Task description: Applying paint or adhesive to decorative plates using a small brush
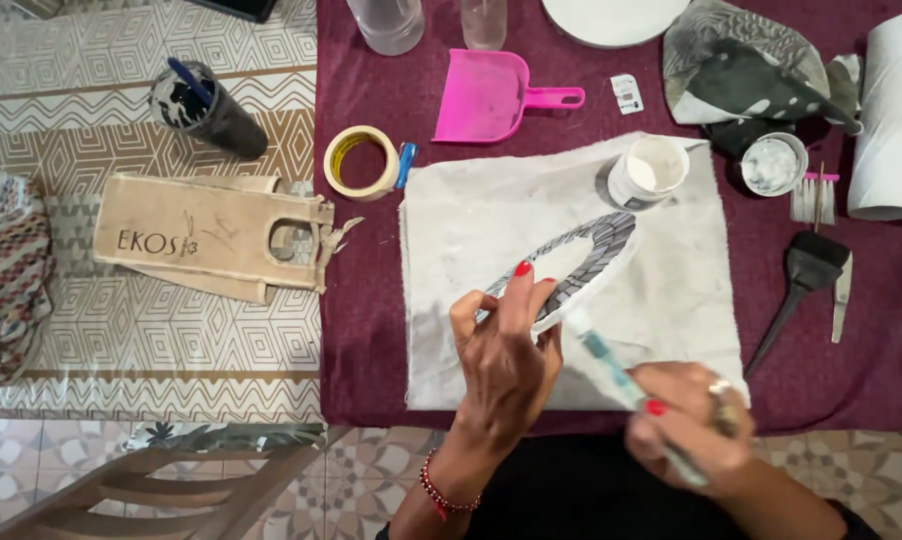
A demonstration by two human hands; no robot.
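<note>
Head view: left hand point(506, 365) gripped a round plate point(571, 265) by its near edge, tilted up on edge over a white cloth point(671, 300) on the desk point(371, 330). Plate had a white centre and a grey-black striped rim band, glossy ceramic look. Right hand point(691, 425) was closed around a thin brush point(611, 365), pale blue-white handle, tip touching the plate's lower rim; hand motion-blurred. Cloth was rough, creased, stained grey. Desk cover was maroon fabric. Just behind the plate, a small white paint pot point(651, 170) sat open on the cloth. Pink plastic scoop point(486, 95) and a masking tape roll point(361, 162) lay further back-left; flat black brush point(806, 275) lay to the right.
</note>
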